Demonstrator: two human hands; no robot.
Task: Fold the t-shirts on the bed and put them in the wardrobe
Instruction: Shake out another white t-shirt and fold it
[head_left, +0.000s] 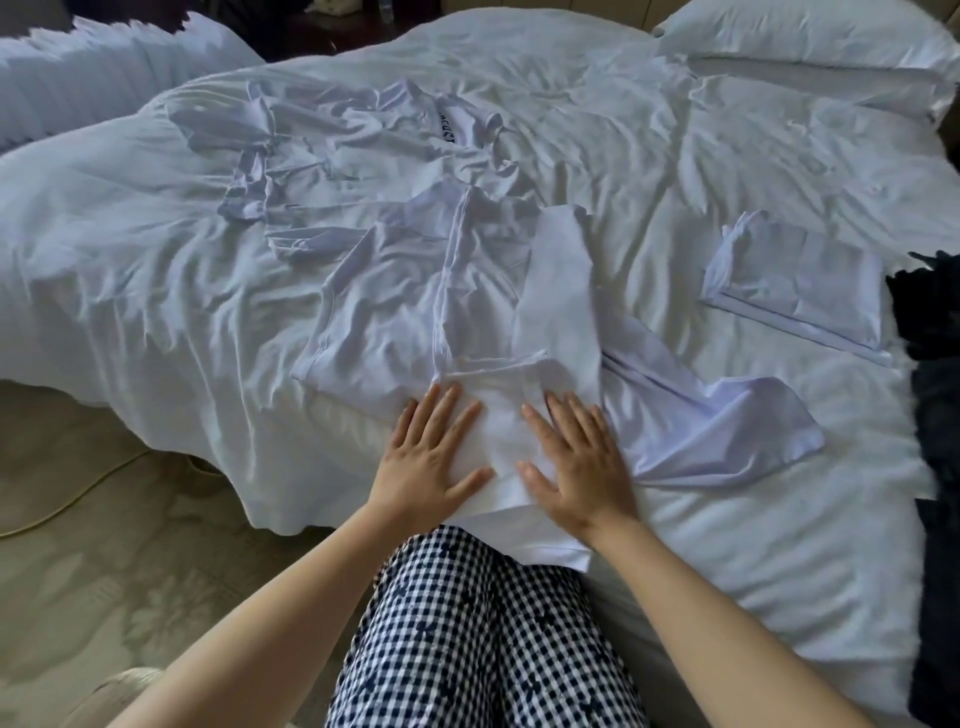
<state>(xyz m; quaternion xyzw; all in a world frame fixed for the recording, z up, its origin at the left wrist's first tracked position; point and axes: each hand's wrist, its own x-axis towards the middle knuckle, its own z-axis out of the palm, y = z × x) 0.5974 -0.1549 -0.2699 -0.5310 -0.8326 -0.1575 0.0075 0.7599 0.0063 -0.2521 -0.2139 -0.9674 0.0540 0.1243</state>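
Note:
A white t-shirt (524, 322) lies partly folded on the near edge of the bed (675, 171). My left hand (431, 457) and my right hand (576, 462) press flat on its near end, fingers straight and spread. One sleeve (737, 421) sticks out to the right. Behind it lie more white t-shirts, crumpled and unfolded (343, 140). One folded white t-shirt (800, 286) rests on the bed at the right.
A pillow (810, 36) lies at the far right corner of the bed. Dark clothing (930, 322) sits at the right edge. Patterned floor with a yellow cable (67, 499) is at the left. My checked trousers (467, 623) touch the bed edge.

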